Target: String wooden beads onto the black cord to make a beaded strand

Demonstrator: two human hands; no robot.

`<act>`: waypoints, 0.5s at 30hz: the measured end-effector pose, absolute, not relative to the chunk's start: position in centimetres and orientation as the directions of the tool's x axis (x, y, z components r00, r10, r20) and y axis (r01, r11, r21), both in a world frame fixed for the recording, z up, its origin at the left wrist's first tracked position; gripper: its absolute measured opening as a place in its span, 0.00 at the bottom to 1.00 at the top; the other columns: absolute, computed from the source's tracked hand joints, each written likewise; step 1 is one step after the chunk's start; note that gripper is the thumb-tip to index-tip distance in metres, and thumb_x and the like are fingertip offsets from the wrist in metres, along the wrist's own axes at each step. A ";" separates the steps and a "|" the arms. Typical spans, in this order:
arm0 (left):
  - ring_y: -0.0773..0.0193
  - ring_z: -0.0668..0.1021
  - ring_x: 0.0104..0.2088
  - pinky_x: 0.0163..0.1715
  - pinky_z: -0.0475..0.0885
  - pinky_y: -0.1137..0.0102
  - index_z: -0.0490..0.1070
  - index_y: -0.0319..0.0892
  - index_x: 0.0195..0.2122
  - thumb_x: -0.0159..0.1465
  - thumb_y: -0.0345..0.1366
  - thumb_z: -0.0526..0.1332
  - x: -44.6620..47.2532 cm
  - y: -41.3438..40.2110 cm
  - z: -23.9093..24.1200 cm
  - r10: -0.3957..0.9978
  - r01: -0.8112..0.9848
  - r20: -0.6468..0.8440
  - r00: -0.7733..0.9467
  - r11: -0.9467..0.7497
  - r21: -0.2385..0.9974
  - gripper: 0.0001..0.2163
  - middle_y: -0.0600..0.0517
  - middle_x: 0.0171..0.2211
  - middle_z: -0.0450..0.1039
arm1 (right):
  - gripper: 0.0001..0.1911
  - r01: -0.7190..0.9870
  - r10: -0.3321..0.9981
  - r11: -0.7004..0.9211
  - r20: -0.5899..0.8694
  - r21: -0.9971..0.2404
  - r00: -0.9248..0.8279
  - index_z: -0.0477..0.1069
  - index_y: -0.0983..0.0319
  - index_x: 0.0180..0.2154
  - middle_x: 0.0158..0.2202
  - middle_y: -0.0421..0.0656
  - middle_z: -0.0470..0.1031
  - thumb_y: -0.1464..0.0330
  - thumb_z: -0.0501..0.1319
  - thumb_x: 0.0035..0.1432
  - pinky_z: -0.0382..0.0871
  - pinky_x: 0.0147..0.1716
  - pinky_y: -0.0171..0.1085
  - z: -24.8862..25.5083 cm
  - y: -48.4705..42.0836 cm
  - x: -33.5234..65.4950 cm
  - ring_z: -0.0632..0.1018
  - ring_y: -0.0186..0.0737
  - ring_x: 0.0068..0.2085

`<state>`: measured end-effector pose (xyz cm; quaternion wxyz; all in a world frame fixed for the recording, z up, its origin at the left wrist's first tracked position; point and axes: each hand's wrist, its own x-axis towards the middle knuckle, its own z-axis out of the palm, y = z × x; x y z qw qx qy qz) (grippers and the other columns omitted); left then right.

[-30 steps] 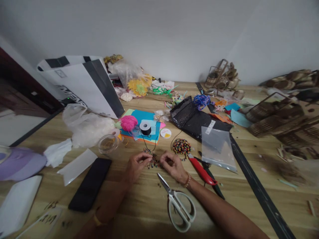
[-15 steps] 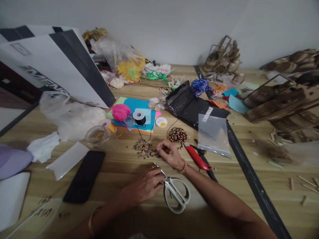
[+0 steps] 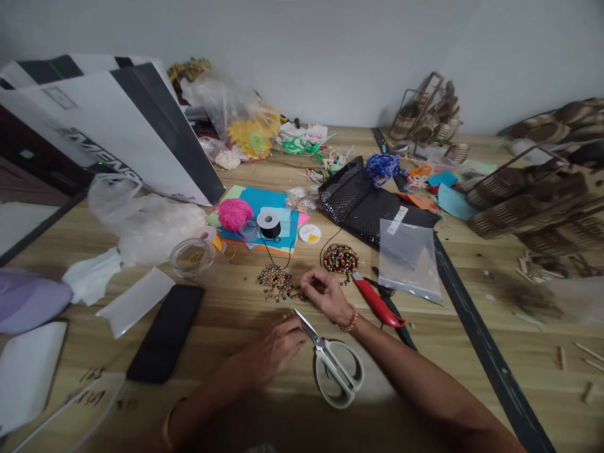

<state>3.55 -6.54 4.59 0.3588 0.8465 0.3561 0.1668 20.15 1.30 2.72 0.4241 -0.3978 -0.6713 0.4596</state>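
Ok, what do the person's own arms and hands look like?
The left hand and right hand are gloveless; no sleeves show. The left arm wears a smooth golden bangle; the right arm, a thin reddish-gold bracelet.

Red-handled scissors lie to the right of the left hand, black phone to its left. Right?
One slip: the scissors have pale handles, not red, as the head view shows. They do lie to the right of the left hand, with the black phone to its left.
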 end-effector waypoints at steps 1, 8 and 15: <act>0.63 0.75 0.38 0.40 0.69 0.71 0.74 0.41 0.36 0.65 0.27 0.53 3.5 -6.3 4.6 0.743 0.472 0.034 0.669 -0.459 0.753 0.10 0.48 0.37 0.73 | 0.10 0.142 0.924 0.261 0.205 -0.955 -0.322 0.67 0.63 0.27 0.24 0.39 0.66 0.65 0.58 0.58 0.60 0.24 0.31 2.7 1.3 20.1 0.66 0.32 0.25; 0.62 0.77 0.30 0.32 0.70 0.71 0.77 0.39 0.29 0.55 0.34 0.64 2.6 -2.9 4.6 0.963 0.238 -0.056 0.264 -0.009 0.971 0.05 0.49 0.28 0.78 | 0.12 0.117 0.920 0.268 0.218 -0.956 -0.326 0.67 0.63 0.27 0.24 0.40 0.67 0.62 0.59 0.58 0.60 0.23 0.31 2.7 1.3 20.1 0.66 0.32 0.25; 0.66 0.76 0.25 0.28 0.69 0.73 0.77 0.39 0.26 0.47 0.36 0.68 2.3 -1.0 4.3 0.985 0.069 -0.173 0.014 0.172 0.983 0.07 0.51 0.24 0.78 | 0.13 0.099 0.895 0.291 0.234 -0.952 -0.380 0.67 0.63 0.27 0.24 0.40 0.67 0.61 0.58 0.59 0.62 0.23 0.31 3.1 1.1 20.1 0.67 0.32 0.24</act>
